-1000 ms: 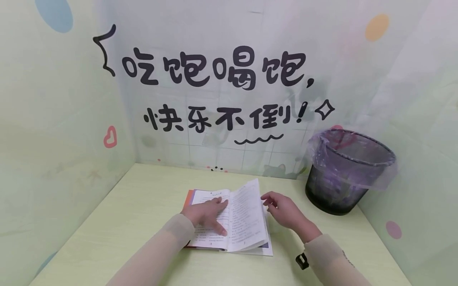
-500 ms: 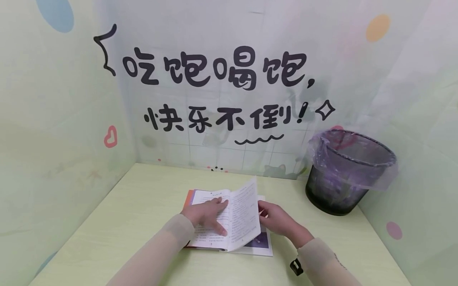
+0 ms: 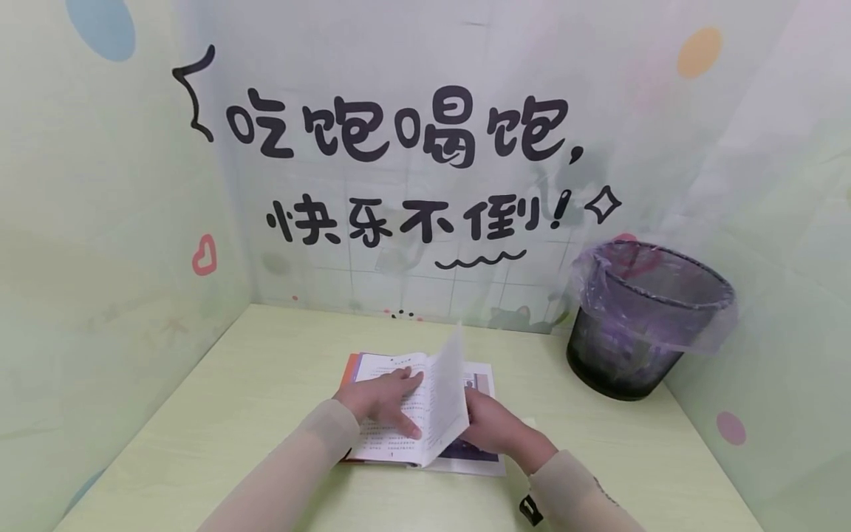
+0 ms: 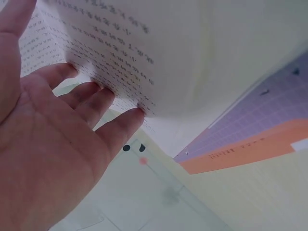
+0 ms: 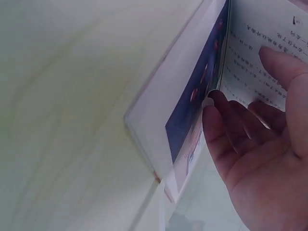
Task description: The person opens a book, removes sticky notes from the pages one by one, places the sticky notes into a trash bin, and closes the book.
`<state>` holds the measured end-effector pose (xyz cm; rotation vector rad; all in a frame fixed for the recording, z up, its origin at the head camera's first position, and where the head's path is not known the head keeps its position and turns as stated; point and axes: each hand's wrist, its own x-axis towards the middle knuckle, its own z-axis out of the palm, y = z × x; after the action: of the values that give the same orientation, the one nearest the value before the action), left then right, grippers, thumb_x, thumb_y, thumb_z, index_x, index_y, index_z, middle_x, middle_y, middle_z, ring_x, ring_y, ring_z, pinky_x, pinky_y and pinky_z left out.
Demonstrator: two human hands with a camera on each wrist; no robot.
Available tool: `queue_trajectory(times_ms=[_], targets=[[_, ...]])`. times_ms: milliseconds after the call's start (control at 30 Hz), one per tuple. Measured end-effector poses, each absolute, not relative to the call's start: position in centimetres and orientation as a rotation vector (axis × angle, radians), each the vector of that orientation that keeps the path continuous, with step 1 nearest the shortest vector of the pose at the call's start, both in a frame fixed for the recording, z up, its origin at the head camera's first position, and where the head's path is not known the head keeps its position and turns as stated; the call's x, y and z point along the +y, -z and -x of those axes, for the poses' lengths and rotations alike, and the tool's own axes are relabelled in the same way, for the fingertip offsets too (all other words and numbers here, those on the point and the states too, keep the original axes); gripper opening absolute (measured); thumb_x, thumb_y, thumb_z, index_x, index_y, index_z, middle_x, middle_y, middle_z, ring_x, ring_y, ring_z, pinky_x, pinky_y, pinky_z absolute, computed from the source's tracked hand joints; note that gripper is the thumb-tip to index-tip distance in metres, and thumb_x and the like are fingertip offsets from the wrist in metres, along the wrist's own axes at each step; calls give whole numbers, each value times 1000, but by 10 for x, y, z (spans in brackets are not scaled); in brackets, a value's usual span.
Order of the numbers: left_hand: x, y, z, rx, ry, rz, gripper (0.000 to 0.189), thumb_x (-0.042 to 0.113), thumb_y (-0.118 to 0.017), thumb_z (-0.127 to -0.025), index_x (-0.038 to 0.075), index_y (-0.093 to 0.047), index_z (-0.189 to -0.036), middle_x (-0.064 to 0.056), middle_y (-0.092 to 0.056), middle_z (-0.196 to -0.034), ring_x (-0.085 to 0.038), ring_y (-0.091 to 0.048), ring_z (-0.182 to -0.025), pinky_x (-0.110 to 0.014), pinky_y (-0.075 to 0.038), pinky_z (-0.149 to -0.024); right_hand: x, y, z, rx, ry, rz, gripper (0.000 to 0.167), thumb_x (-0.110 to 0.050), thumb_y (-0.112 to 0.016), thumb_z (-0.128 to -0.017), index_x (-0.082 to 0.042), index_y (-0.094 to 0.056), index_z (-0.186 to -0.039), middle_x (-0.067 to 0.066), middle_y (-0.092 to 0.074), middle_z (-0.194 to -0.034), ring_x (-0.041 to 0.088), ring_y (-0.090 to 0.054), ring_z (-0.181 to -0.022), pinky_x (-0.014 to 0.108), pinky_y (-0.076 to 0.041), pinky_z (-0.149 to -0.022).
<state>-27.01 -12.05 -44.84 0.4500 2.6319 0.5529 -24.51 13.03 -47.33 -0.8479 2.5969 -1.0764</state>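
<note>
The book (image 3: 399,445) lies open on the counter (image 3: 199,428) at the lower centre of the head frame; an orange strip (image 3: 349,369) shows along its left edge. The left hand (image 3: 384,401) rests on the left-hand page, fingers spread, thumb angled toward the spine. Right of the spine, one leaf (image 3: 448,406) stands raised and tilted, above a page with a dark picture (image 3: 472,451). The right hand (image 3: 497,425) is at the leaf's right side, fingers loosely bent, thumb apart; fingertip contact cannot be confirmed. A black bin (image 3: 618,362) with a purple liner (image 3: 698,329) stands at the right.
</note>
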Motion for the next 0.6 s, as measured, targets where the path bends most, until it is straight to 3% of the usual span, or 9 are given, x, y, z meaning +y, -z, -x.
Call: queue_trajectory(times_ms=[133, 333, 467, 533, 600], targets=[[-119, 450, 271, 2650, -527, -460, 114, 57, -93, -83, 24, -33, -174, -11, -25, -184, -38, -27, -169, -62, -28, -135, 124, 473, 245, 2603, 990, 806, 66, -27, -77, -103, -11, -51, -162, 7, -73, -134, 12, -69, -100, 32, -61, -85], [-118, 450, 271, 2667, -531, -512, 108, 49, -95, -84, 26, -38, -173, -14, -28, -182, -43, -33, -166, -68, -33, -131, 121, 475, 244, 2627, 880, 791, 85, -44, -78, -102, -21, -37, -173, 3, -70, -120, 10, -62, -95, 31, -56, -81], [-119, 451, 271, 2660, -531, -503, 112, 53, -94, -84, 23, -34, -174, -13, -26, -183, -41, -30, -168, -65, -30, -133, 118, 480, 244, 2684, 817, 853, 80, -42, -79, -101, -18, -44, -169, 5, -70, -141, 19, -67, -119, 43, -58, -106], [-120, 451, 272, 2657, -521, -499, 114, 56, -92, -84, 21, -32, -175, -13, -25, -183, -40, -28, -169, -63, -28, -135, 117, 480, 244, 2701, 794, 882, 76, -40, -79, -101, -16, -49, -166, 8, -64, -157, 27, -64, -138, 52, -51, -120], [-122, 451, 273, 2653, -534, -508, 114, 55, -92, -85, 20, -32, -175, -14, -24, -183, -41, -28, -168, -62, -28, -135, 117, 480, 244, 2711, 758, 876, 76, -42, -78, -101, -17, -49, -166, 11, -56, -166, 35, -54, -152, 59, -44, -127]])
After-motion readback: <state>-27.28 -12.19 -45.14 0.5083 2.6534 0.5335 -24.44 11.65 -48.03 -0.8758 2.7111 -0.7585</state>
